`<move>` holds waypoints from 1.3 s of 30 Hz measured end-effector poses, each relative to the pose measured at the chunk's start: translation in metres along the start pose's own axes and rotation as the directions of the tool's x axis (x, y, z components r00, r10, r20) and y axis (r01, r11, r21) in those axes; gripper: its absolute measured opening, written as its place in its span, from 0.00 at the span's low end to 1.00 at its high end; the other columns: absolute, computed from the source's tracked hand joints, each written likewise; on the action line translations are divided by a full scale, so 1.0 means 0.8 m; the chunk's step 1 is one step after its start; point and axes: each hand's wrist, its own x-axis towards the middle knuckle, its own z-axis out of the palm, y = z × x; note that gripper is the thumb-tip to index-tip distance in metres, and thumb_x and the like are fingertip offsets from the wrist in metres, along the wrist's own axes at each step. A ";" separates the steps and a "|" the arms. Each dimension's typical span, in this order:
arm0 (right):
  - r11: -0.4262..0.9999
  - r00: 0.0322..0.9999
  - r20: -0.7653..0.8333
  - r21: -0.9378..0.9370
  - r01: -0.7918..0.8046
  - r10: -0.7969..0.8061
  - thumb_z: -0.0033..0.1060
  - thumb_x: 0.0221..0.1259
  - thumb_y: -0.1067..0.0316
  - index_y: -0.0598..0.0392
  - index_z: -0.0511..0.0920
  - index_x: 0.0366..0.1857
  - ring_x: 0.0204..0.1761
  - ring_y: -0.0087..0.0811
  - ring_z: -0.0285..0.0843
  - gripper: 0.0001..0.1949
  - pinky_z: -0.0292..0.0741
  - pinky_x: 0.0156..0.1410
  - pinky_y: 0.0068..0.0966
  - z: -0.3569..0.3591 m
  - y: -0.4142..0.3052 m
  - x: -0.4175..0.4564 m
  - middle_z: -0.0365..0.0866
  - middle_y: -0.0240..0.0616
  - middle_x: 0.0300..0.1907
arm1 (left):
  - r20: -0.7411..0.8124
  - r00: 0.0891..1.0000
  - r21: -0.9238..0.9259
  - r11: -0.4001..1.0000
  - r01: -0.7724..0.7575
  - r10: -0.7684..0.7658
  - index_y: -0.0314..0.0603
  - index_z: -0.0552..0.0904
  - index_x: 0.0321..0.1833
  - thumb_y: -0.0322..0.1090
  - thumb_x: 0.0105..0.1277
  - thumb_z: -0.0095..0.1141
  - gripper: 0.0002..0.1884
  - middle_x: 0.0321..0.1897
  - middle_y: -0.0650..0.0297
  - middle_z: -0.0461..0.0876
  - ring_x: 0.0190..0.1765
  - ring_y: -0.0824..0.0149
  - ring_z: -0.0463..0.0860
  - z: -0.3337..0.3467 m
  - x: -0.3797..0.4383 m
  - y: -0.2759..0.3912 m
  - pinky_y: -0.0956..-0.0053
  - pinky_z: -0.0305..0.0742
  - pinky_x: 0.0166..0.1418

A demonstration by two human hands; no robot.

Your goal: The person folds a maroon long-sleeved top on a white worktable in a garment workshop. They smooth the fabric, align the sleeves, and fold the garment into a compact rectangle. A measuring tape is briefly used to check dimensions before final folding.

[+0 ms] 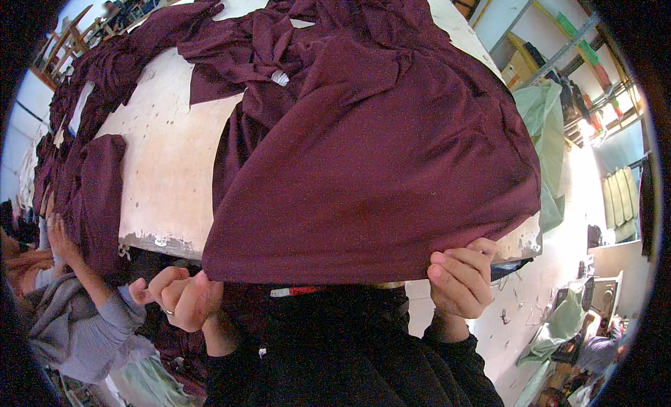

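Observation:
A large piece of maroon fabric is stretched towards me over the near edge of a worn white table. My left hand, with a ring on one finger, pinches its near left corner. At the right end of the same straight edge, my right hand grips the cloth, fingers curled over it. Between my hands the edge runs nearly taut, just in front of my black clothing. Farther up, the fabric falls into loose folds and merges with more maroon cloth. A small white round thing shows among the folds.
On the left, a co-worker in grey rests a hand on another maroon cloth heap. Pale green sacking hangs beyond the table's right side. Another person is at the lower right, past scraps on the floor.

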 end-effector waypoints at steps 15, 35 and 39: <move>0.851 0.834 0.301 0.114 -0.512 0.462 0.67 0.44 0.73 0.53 0.83 0.27 0.32 0.30 0.77 0.05 0.69 0.40 0.29 0.009 0.015 0.008 0.84 0.34 0.30 | 0.637 0.737 -0.337 0.779 0.528 -0.224 0.44 0.82 0.26 0.35 0.53 0.56 0.05 0.21 0.67 0.68 0.32 0.67 0.70 0.007 0.039 0.026 0.63 0.57 0.54; 0.932 0.954 0.248 0.357 0.069 -0.166 0.61 0.34 0.69 0.53 0.84 0.41 0.28 0.26 0.67 0.21 0.67 0.30 0.22 0.071 -0.037 0.041 0.70 0.28 0.28 | 0.545 0.836 -0.391 0.903 0.179 0.070 0.54 0.79 0.20 0.39 0.36 0.70 0.11 0.17 0.72 0.75 0.31 0.65 0.77 -0.006 0.064 0.083 0.54 0.56 0.55; 0.942 0.975 0.143 0.313 0.120 -0.172 0.61 0.30 0.69 0.52 0.85 0.40 0.29 0.27 0.68 0.23 0.68 0.30 0.22 0.063 -0.025 0.034 0.71 0.28 0.30 | 0.278 0.951 -0.383 0.923 -0.018 0.134 0.53 0.76 0.22 0.45 0.43 0.64 0.11 0.14 0.73 0.71 0.27 0.65 0.74 -0.004 0.051 0.069 0.53 0.57 0.50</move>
